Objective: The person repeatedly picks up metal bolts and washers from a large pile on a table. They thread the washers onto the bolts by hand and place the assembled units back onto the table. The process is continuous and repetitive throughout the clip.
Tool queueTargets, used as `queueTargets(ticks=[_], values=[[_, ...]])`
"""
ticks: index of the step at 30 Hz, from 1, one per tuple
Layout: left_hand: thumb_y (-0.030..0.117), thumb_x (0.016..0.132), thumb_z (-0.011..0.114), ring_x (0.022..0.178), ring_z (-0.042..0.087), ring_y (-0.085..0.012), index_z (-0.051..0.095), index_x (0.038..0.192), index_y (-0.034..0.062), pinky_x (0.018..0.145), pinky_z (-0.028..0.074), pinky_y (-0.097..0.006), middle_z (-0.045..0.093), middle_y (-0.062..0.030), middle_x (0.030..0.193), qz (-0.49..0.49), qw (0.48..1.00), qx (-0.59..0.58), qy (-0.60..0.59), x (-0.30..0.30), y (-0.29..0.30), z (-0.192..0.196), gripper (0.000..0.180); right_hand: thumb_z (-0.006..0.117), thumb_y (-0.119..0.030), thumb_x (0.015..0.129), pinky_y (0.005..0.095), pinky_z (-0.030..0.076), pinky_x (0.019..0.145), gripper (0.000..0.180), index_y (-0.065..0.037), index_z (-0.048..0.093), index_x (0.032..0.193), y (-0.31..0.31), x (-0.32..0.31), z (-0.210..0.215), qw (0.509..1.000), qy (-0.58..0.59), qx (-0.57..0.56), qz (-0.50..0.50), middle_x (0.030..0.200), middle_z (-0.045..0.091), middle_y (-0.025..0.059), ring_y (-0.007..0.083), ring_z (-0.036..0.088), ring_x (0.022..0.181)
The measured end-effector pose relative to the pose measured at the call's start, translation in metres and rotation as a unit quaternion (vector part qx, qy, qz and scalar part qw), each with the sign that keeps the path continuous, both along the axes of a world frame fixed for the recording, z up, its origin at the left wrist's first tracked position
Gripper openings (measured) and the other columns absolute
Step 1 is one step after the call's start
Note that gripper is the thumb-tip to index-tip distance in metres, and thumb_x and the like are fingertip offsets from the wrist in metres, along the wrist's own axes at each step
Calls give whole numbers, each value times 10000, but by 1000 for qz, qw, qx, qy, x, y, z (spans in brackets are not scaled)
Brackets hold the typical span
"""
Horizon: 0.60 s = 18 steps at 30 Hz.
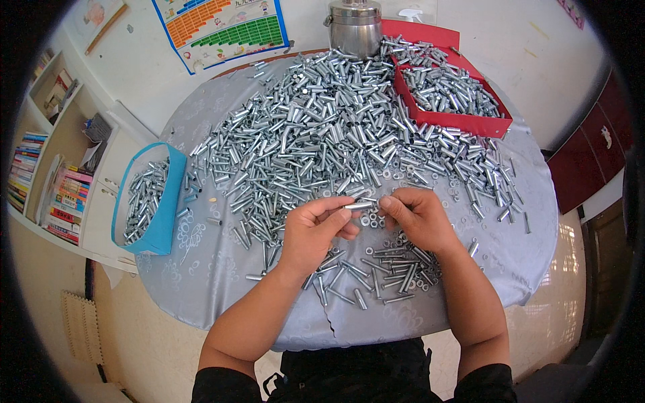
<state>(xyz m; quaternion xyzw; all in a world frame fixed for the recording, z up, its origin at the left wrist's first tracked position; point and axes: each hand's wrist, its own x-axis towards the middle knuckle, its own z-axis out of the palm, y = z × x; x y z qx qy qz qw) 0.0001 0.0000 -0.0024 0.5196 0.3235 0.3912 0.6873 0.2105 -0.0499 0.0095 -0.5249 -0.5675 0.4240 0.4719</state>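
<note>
My left hand (310,232) is closed, with a shiny metal sleeve (361,205) pinched between thumb and fingertips. The sleeve lies nearly level and points toward my right hand (423,218). Thumb and fingers of that right hand are pressed together close to the sleeve's far end; whatever they grip is too small or hidden to name. Under the hands lie loose nuts and washers (369,219). Nearer to me is a small heap of bolts (396,272) mixed with nuts. Beyond my hands spreads a large pile of metal sleeves and bolts (295,134).
A blue box (176,201) of metal parts stands at the table's left. At the back right, a red box (463,121) is filled with bolts and sleeves. A steel canister (355,30) stands behind the pile. Grey cloth (195,282) covers the round table; a bookshelf (64,174) is left.
</note>
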Motion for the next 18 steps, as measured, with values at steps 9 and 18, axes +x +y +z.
queueTargets(ticks=[9, 18], values=[[71, 917, 604, 739, 680, -142, 638, 1142, -24, 646, 572, -265, 712, -123, 973, 0, 1000, 0, -3, 1, -1, 2, 246, 686, -145, 890, 238, 444, 613, 165, -5, 639, 961, 1, 3, -4, 1000, -3, -7, -2, 740, 604, 3, 78, 546, 679], [65, 917, 600, 739, 681, -145, 637, 1141, -27, 653, 580, -277, 711, -124, 970, 0, 1000, 0, -4, 1, 0, 0, 245, 685, -130, 886, 245, 435, 610, 130, -4, 654, 897, 2, 1, -10, 1000, -9, 8, 9, 732, 593, 8, 71, 525, 682]])
